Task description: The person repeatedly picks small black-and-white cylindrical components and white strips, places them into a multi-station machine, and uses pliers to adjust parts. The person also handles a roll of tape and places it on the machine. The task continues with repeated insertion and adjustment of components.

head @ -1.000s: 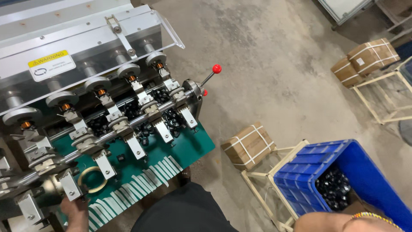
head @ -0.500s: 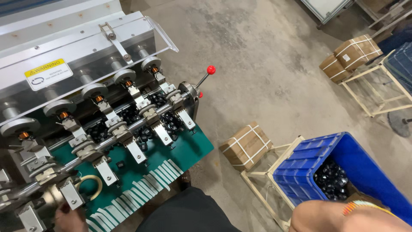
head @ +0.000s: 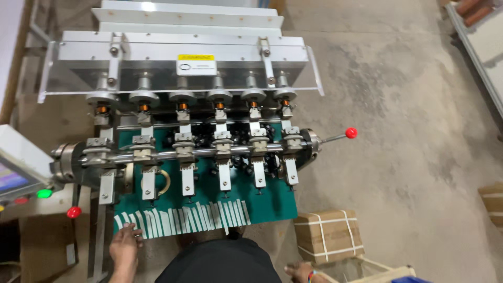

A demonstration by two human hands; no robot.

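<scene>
A metal winding machine (head: 199, 152) fills the middle of the view, with several spindles carrying small copper coils (head: 181, 106) and a horizontal shaft (head: 209, 153) of clamps. A green mat (head: 267, 202) with a white fringed front edge lies under the clamps. My left hand (head: 124, 246) rests at the mat's lower left corner, fingers spread on the fringe, holding nothing. Only part of my right hand (head: 301, 272) shows at the bottom edge, beside a strapped cardboard box (head: 327, 235); whether it holds anything is hidden.
A red-knobbed lever (head: 350, 133) sticks out from the shaft's right end. A control panel (head: 21, 173) with a green button and a red knob (head: 74, 212) stands at the left. Bare concrete floor (head: 408, 157) spreads to the right, with another box (head: 492, 202) at the edge.
The view has swung left, so the machine is now centred and the blue crate is out of sight. My right hand has come back from the crate toward my body.
</scene>
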